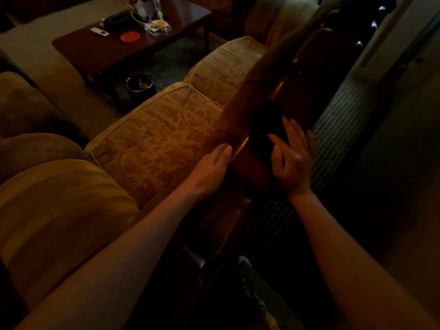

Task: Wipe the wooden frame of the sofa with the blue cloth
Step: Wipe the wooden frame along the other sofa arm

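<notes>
The room is dim. The sofa's dark wooden frame (300,75) runs along the top of the backrest from near centre to upper right. The cloth (263,129) looks almost black here and lies bunched on the frame. My right hand (294,160) rests on the cloth's near edge, thumb and forefinger pressed onto it and the other fingers spread over the frame. My left hand (213,166) lies flat on the back of the gold patterned cushion (162,141), fingertips at the frame's edge, holding nothing.
A second gold cushion (223,67) sits further along the sofa. A dark coffee table (100,51) with a red coaster and small items stands beyond, a dark round bin (140,88) by its leg. Checked carpet (340,129) lies behind the sofa, and another sofa (31,110) stands at left.
</notes>
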### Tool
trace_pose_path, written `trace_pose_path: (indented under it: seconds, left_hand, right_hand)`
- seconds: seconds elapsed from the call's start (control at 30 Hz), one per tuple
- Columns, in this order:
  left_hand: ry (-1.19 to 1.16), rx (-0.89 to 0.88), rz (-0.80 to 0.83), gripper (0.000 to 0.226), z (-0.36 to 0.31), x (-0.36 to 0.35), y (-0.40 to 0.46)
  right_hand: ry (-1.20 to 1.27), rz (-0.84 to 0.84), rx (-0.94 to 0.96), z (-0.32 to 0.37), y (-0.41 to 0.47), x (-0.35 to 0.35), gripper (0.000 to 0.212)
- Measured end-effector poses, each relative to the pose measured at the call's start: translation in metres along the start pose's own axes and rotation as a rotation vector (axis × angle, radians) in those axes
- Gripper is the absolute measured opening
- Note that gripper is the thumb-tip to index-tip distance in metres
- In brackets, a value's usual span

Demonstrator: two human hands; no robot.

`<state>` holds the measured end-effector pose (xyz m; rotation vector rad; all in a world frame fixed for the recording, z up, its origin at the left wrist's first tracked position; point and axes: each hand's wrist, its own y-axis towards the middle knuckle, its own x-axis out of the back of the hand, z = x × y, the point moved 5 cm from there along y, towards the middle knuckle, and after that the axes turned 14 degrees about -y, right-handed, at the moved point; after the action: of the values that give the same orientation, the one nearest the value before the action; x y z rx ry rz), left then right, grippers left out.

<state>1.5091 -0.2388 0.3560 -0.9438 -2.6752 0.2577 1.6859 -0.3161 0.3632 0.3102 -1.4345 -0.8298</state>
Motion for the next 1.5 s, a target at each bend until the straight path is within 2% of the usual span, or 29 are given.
trace_pose_path:
  seconds: [0.07, 0.13, 0.17, 0.27, 0.37, 0.53, 0.6, 0.7, 0.77, 0.87, 0.93, 1.07, 1.17, 1.27, 1.33, 1.43, 1.5]
  left_hand:
    - [0.088, -0.019, 0.005, 0.056, 0.001, 0.001, -0.001]
    - [0.148, -0.026, 0.022, 0.056, 0.002, 0.0, -0.002]
    - [0.159, -0.029, 0.028, 0.057, 0.004, -0.001, -0.001]
    - [0.15, -0.044, 0.042, 0.072, 0.005, -0.001, 0.001]
    - [0.119, -0.041, 0.084, 0.077, 0.008, -0.003, 0.005]
    - [0.092, -0.045, 0.087, 0.073, 0.009, -0.001, 0.002]
    - [0.113, -0.058, 0.094, 0.064, 0.007, -0.002, 0.001]
    - [0.106, -0.068, 0.093, 0.057, 0.005, -0.003, 0.002]
    - [0.084, -0.066, 0.099, 0.057, 0.004, -0.003, 0.004]
    - [0.062, -0.064, 0.103, 0.056, 0.005, -0.004, 0.004]
    - [0.07, -0.073, 0.099, 0.057, 0.003, -0.005, 0.003]
    - [0.036, -0.075, 0.06, 0.055, 0.001, 0.001, 0.001]
    - [0.03, -0.134, 0.019, 0.051, -0.003, 0.004, -0.004]
    - [0.006, -0.17, -0.007, 0.066, -0.008, 0.007, -0.009]
    - [-0.025, -0.206, -0.074, 0.066, -0.009, 0.012, -0.011]
    - [-0.033, -0.248, -0.253, 0.048, -0.011, 0.02, -0.017]
    - [-0.027, -0.284, -0.346, 0.046, -0.012, 0.024, -0.021]
  right_hand:
    - [0.111, -0.012, -0.222, 0.007, -0.013, -0.003, 0.036]
    - [0.32, -0.001, -0.474, 0.022, -0.033, -0.001, 0.037]
    - [0.417, 0.021, -0.541, 0.032, -0.044, 0.001, 0.036]
    - [0.532, 0.085, -0.463, 0.074, -0.083, 0.023, 0.029]
    - [0.61, 0.132, -0.457, 0.081, -0.098, 0.025, 0.032]
    - [0.484, -0.044, -0.555, 0.039, -0.056, 0.004, 0.042]
    - [0.547, -0.056, -0.705, 0.015, -0.036, -0.008, 0.046]
    - [0.788, -0.11, -1.012, -0.018, -0.025, -0.025, 0.046]
    - [0.885, -0.06, -1.193, -0.019, -0.034, -0.033, 0.048]
    - [0.793, 0.057, -1.358, 0.0, -0.068, -0.032, 0.066]
    - [0.72, 0.122, -1.346, 0.027, -0.096, -0.02, 0.076]
    - [0.784, 0.164, -1.325, 0.094, -0.135, 0.021, 0.042]
    - [0.708, 0.132, -1.05, 0.122, -0.128, 0.051, 0.045]
    - [0.561, 0.125, -0.687, 0.123, -0.097, 0.056, 0.046]
    - [0.439, 0.154, -0.507, 0.108, -0.071, 0.045, 0.043]
    - [0.205, 0.218, -0.424, 0.069, -0.034, 0.021, 0.032]
    - [0.155, 0.24, -0.389, 0.061, -0.023, 0.017, 0.03]
